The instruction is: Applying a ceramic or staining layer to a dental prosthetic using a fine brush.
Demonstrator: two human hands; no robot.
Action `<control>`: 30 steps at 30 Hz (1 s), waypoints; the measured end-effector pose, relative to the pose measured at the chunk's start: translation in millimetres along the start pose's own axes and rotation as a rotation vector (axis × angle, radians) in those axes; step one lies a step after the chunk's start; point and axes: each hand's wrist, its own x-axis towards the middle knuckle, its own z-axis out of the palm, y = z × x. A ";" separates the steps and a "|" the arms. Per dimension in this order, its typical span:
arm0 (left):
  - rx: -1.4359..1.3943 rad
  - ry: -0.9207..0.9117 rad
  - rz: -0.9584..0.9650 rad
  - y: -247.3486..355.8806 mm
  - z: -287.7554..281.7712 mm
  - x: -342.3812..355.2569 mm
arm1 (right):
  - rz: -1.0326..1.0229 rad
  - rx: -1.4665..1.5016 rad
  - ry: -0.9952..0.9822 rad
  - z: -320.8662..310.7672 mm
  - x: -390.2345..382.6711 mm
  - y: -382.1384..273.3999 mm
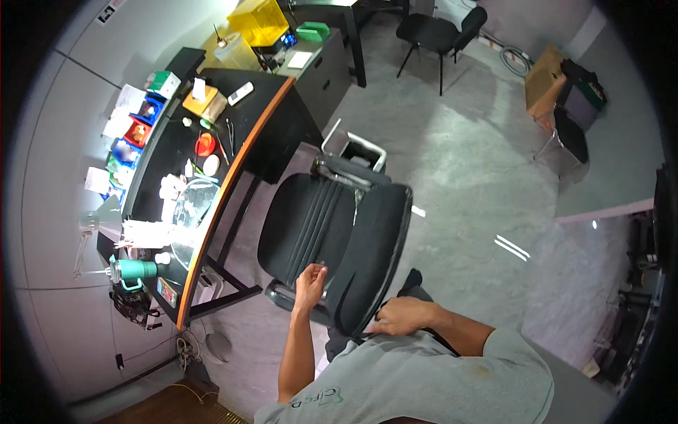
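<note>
A black office chair with a padded seat stands in front of me, its backrest on my side. My left hand is over the seat's near edge, close to the armrest. Its fingers are curled together, and whatever may be in them is too small to make out. My right hand is at the near end of the backrest, close to my waist. Its fingers bend inward with the tips partly hidden, so I cannot see what they hold, if anything.
Left of the chair stands a black desk with an orange edge. On it are a green tumbler, a phone, a clear round tray and a yellow tissue box. A white-rimmed bin stands behind the chair; another chair is farther off.
</note>
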 end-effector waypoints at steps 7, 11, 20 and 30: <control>0.056 0.052 0.047 82.8 77.4 20.6 | -0.376 -0.107 0.357 -95.2 -84.3 80.4; 0.237 0.084 0.120 123.4 98.1 52.6 | -0.219 -0.165 0.494 -150.7 -135.7 125.6; 0.335 0.107 0.392 219.9 155.5 164.6 | -0.149 -0.068 0.617 -261.1 -178.8 198.7; 0.059 -1.056 -0.644 270.6 349.1 408.0 | 0.293 0.107 0.779 -417.3 -154.7 371.7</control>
